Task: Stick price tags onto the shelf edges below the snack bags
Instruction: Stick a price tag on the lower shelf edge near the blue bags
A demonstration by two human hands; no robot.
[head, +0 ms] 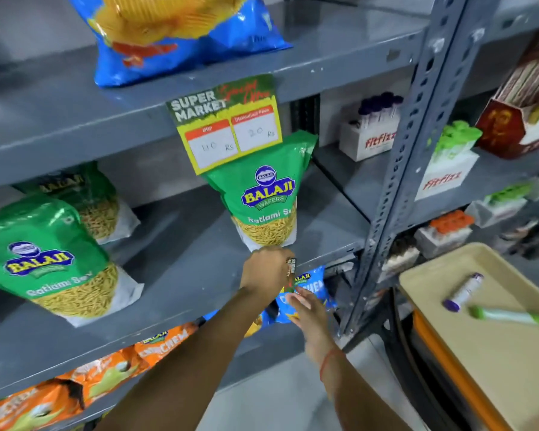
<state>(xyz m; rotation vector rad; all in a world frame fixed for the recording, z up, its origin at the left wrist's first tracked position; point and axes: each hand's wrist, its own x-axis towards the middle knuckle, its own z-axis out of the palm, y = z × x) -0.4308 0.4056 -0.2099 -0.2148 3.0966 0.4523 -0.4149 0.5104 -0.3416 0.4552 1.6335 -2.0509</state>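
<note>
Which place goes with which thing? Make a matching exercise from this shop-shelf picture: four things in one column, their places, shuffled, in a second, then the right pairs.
Things
1. blue chip bag
2. stuck price tag
3. purple-capped glue stick
4. orange snack bags

Places
A. on the beige tray
B. lowest shelf in view
C. top shelf
D. hanging from the top shelf's front edge

Pairs: 1-C, 2-D, 3-A, 4-B
</note>
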